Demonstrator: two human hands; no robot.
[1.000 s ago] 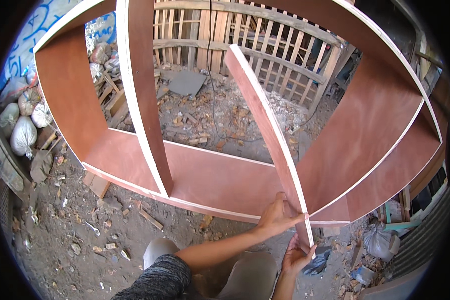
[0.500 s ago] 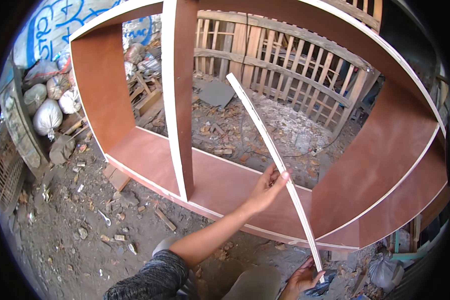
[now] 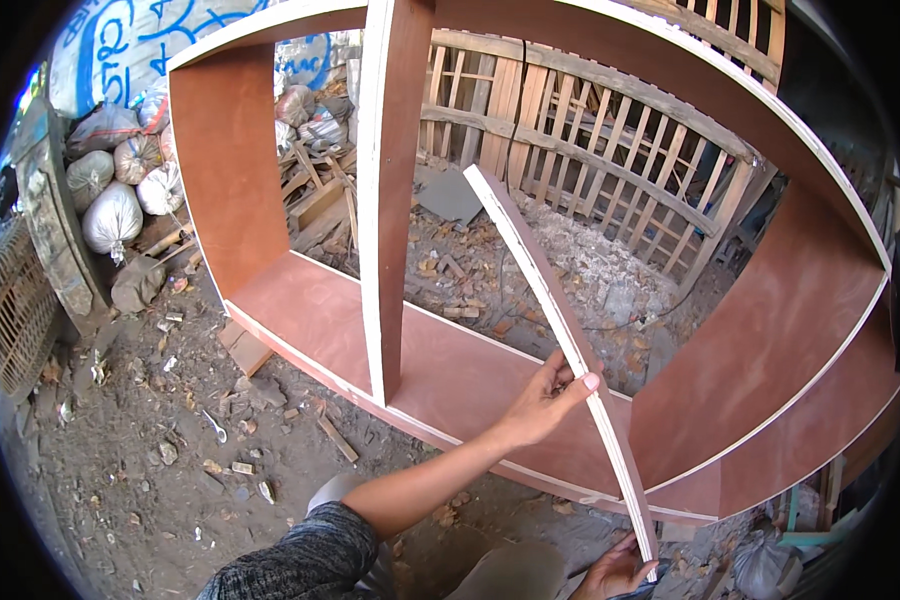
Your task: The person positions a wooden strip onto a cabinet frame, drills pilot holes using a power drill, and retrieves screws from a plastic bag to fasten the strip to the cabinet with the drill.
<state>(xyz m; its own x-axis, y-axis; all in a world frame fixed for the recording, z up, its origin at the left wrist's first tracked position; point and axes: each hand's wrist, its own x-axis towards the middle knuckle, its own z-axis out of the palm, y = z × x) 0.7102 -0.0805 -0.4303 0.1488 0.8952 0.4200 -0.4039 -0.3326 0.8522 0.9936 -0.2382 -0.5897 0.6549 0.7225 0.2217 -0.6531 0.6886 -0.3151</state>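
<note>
A long, narrow board (image 3: 558, 305), reddish-brown on its face and pale along its layered edge, slants from far left to near right over the near edge of a wooden frame (image 3: 460, 385), close to its right corner. The left hand (image 3: 542, 408) grips its middle; the right hand (image 3: 610, 577) clasps its near end.

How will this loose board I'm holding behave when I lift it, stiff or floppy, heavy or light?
The loose board is probably stiff: its far end extends apparently unsupported. It's likely fairly light, being narrow and thin. That far end may dip or swing, as it reaches well beyond the left hand and right hand.
</note>
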